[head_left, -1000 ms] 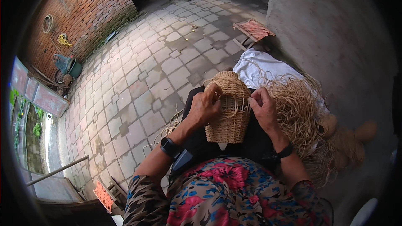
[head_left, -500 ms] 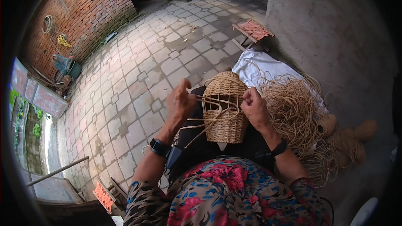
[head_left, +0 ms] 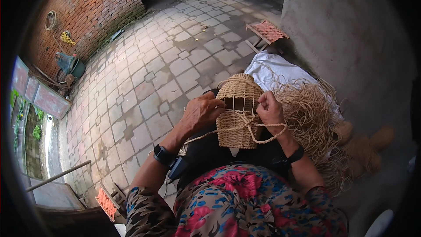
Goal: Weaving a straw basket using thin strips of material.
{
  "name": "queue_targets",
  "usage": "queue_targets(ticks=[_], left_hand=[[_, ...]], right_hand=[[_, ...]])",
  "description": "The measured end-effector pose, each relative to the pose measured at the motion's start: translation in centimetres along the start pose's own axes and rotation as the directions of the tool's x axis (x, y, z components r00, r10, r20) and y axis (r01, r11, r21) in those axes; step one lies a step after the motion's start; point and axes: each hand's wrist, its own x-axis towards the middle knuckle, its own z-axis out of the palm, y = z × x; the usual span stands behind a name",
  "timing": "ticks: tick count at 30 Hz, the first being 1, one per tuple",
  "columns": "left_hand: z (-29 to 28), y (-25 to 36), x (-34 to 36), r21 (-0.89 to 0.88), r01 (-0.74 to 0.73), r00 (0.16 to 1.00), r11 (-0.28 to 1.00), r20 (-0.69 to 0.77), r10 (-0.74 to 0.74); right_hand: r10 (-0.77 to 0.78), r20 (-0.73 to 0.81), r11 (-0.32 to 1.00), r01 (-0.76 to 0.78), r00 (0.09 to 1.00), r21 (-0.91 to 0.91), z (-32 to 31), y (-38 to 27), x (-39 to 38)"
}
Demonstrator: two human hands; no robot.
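The basket [head_left: 238,134] rests on the person's dark-clothed lap, with a gap across its middle where bare ribs [head_left: 238,105] show. To its right lies a large tangle of straw cord [head_left: 302,109], partly on a white sheet [head_left: 272,66]. Round woven pieces [head_left: 343,131] lie at the outer edge of the tangle. A low stool [head_left: 268,30] stands beyond the sheet, near the grey wall [head_left: 346,39]. A second stool [head_left: 105,202] is at lower left. Across the paved floor [head_left: 144,74], a bucket [head_left: 78,68] stands near the brick wall [head_left: 105,0], on which yellow rope [head_left: 67,37] hangs.

A loop of loose cord [head_left: 279,134] crosses the front of the basket and reaches over the right wrist. The left hand [head_left: 201,112] covers part of the basket's left side, fingers bent at the edge of the gap. The right hand [head_left: 269,109] is at the opposite edge, thumb and fingertips drawn together. Whether either hand pinches a strand cannot be told.

Compared with half a second ago, the left hand has returned from a position apart from the basket, where strands stretched toward it. The loop now extends to the right; the basket remains on the lap.
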Motion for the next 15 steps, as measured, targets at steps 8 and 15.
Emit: queue_targets(ticks=[8,15], left_hand=[[0.9,0.1,2.2,0.071,-0.019,1.0,0.997,0.009,0.019],[-7.7,-12.8,-5.0,0.464,0.587,0.8,0.663,-0.46,-0.385]], right_hand=[[0.01,0.001,1.0,-0.01,1.0,0.022,0.2,-0.2,-0.1],[0.023,-0.009,1.0,-0.023,1.0,0.016,-0.5,0.5,-0.1]])
